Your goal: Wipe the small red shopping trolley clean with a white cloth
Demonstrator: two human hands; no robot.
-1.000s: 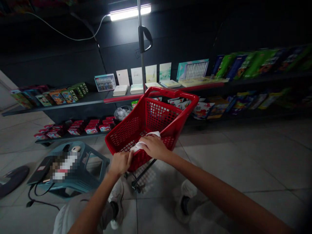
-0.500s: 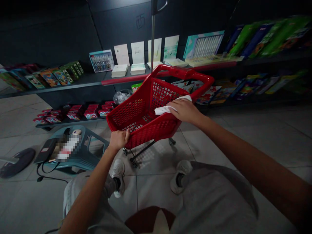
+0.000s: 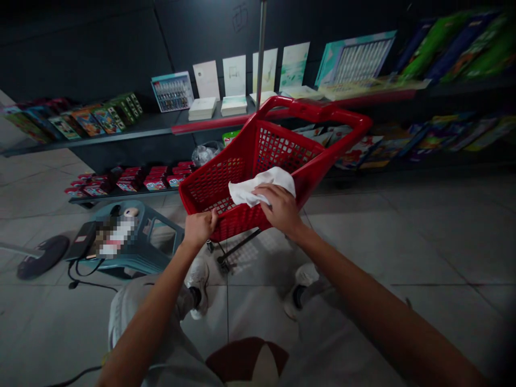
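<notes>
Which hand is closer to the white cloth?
Right. The right hand is on the white cloth, while the left hand is apart from it, gripping the rim of the red basket.

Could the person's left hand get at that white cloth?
Probably yes: the left hand sits on the rim of the red basket close to the cloth, with nothing between them but open basket; the right hand covers only one end.
</notes>
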